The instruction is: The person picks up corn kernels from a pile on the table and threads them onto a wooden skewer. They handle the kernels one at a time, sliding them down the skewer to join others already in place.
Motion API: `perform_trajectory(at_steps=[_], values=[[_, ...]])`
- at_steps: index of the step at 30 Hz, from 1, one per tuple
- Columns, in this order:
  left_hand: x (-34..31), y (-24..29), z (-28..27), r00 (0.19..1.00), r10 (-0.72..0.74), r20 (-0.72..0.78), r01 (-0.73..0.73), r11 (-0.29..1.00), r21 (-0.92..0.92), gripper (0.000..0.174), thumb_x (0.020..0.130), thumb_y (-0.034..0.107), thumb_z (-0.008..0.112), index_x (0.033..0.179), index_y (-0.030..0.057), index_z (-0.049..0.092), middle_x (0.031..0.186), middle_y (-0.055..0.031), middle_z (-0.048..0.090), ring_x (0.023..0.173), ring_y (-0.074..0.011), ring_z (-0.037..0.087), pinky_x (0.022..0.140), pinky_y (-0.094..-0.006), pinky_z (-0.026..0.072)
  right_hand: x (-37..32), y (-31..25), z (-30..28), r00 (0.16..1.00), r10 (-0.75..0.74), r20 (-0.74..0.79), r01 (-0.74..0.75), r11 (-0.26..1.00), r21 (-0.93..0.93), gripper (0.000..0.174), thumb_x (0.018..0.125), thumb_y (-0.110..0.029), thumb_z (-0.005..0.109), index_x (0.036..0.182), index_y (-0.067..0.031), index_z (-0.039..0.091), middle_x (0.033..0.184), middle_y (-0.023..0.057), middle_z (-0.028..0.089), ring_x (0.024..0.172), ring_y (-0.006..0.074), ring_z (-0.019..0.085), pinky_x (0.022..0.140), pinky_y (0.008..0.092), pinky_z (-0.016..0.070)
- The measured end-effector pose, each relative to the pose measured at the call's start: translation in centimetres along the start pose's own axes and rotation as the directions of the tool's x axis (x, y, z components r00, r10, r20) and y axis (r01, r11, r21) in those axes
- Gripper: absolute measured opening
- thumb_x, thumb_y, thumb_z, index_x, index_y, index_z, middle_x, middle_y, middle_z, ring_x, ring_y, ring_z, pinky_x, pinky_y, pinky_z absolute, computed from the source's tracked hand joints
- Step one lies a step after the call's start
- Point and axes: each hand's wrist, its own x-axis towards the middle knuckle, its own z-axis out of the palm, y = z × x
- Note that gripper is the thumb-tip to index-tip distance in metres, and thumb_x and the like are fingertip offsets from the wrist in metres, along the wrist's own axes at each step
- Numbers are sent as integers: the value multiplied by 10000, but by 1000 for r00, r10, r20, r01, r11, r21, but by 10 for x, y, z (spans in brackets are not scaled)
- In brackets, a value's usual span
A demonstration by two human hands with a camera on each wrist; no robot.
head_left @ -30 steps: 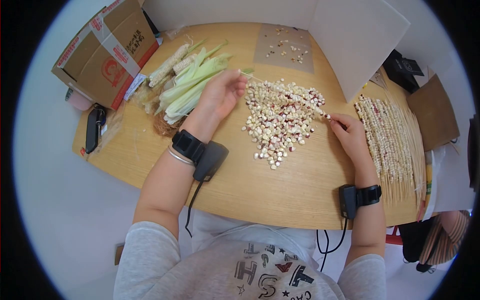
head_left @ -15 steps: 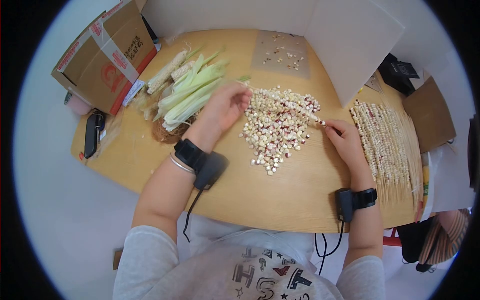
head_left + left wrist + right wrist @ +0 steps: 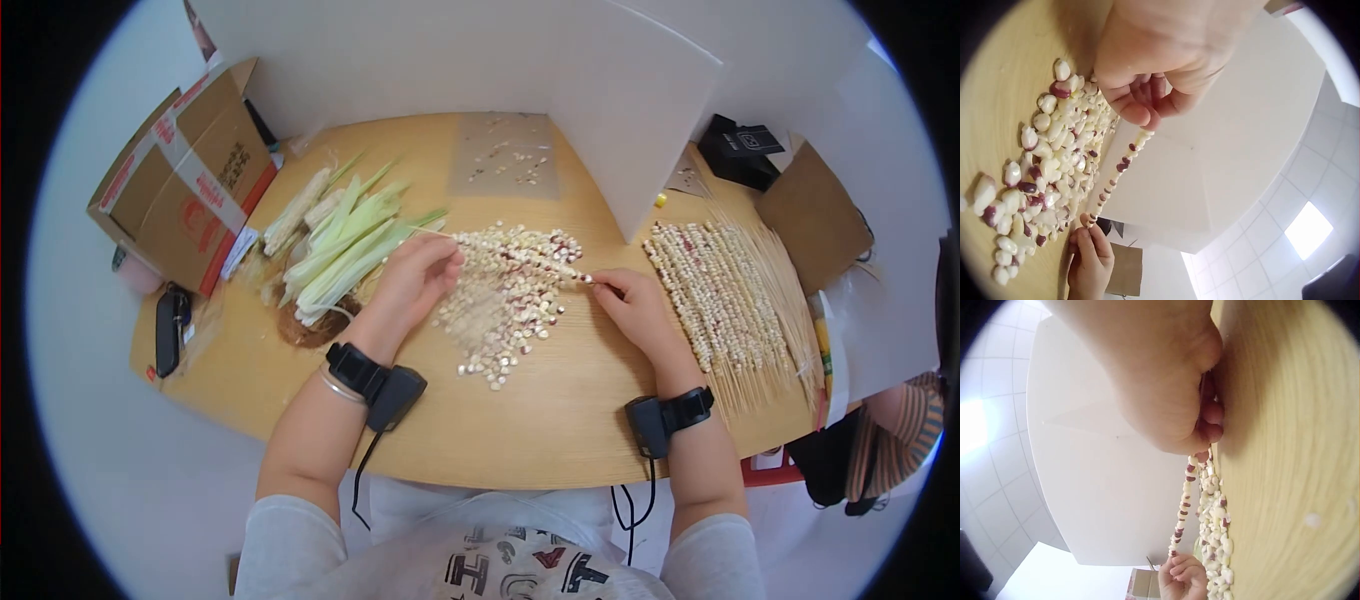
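Left hand [image 3: 415,280] has slid inward along the skewer [image 3: 540,266] since the earlier frame, so that a bare length of it now pokes out past the fingers on the side away from the heap [image 3: 505,330]. That hand's grip is a pinch on the skewer, thumb and fingers curled round it; the right hand [image 3: 635,312] pinches the other end, just beside the right edge of the heap. Between the two grips the skewer is held raised over the far part of the heap, threaded with cream and dark red kernels. Loose kernels of the same colours make up the heap, which lies on the desk [image 3: 540,430] in front of the person. Left of the heap are green husks [image 3: 350,245], with pale cobs [image 3: 292,212] beyond them and brown silk [image 3: 305,328] at their near end; farther left than these stands a cardboard box [image 3: 185,190]. Beyond the heap lies a grey sheet [image 3: 500,180] with scattered kernels on it, and a white panel [image 3: 640,110] stands beyond the heap to the right. Right of the heap, past the right hand, threaded skewers [image 3: 715,290] lie side by side, with bare skewers [image 3: 785,270] along their far right side.
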Motion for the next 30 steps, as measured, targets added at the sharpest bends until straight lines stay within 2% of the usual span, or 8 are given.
perform_trajectory(at_steps=[7, 10, 12, 13, 15, 21, 26, 30], values=[[-9, 6, 11, 982, 161, -95, -78, 812, 579, 141, 782, 162, 628, 799, 36, 567, 681, 3, 550, 589, -73, 489, 526, -186, 393, 1, 1, -2, 997, 40, -72, -37, 998, 48, 180, 783, -119, 575, 901, 8, 621, 784, 140, 612, 675, 237, 564, 619, 308, 441], [-6, -1, 4, 960, 267, 81, -225, 570, 791, 259, 737, 212, 670, 885, 19, 583, 768, -27, 553, 637, -101, 497, 575, -218, 414, 1, 4, -2, 996, 44, -77, -42, 998, 36, 179, 779, -121, 572, 898, 4, 621, 781, 140, 614, 669, 241, 567, 614, 313, 441], [-14, 2, 14, 936, 283, 208, -277, 233, 932, 369, 692, 254, 697, 954, 18, 586, 885, -73, 530, 749, -156, 507, 663, -265, 429, 1, 2, -2, 997, 21, -77, -23, 1000, -18, 186, 776, -130, 571, 902, -4, 624, 788, 142, 616, 673, 248, 571, 612, 322, 442], [-16, 0, 13, 938, 279, 203, -272, 235, 933, 369, 692, 254, 697, 954, 18, 586, 885, -73, 530, 749, -156, 507, 663, -265, 429, 1, 3, -2, 997, 26, -73, -27, 1000, -15, 186, 776, -130, 571, 902, -4, 624, 788, 142, 616, 673, 248, 571, 612, 322, 442], [-17, -2, 12, 825, 284, 488, -470, -134, 872, 457, 668, 286, 731, 1015, 34, 572, 963, -76, 475, 769, -136, 463, 677, -256, 409, 2, 3, -2, 996, 32, -87, -37, 997, -61, 191, 774, -135, 569, 908, -12, 627, 798, 145, 617, 681, 254, 575, 615, 327, 443], [-24, 1, 24, 876, 122, 466, -481, 170, 860, 305, 695, 226, 711, 919, 55, 597, 897, -56, 493, 742, -140, 463, 641, -265, 396, 1, -3, -3, 996, 30, -80, -34, 998, -53, 195, 776, -140, 574, 913, -13, 629, 799, 144, 619, 674, 249, 575, 613, 322, 445], [-18, -4, 20, 869, 224, 441, -483, 186, 856, 135, 743, 118, 655, 843, 41, 606, 731, -14, 521, 614, -91, 461, 552, -230, 388, 1, -2, -3, 996, 39, -83, -43, 998, -50, 194, 774, -135, 580, 911, -6, 627, 793, 142, 618, 664, 239, 571, 608, 314, 444], [-18, -5, 22, 924, 283, 256, -362, 439, 822, 112, 776, 109, 591, 803, 1, 576, 768, -57, 586, 665, -129, 538, 629, -247, 440, 1, -4, -3, 996, 50, -75, -53, 998, -45, 189, 772, -127, 582, 909, -4, 627, 791, 144, 618, 657, 234, 569, 605, 310, 443]])
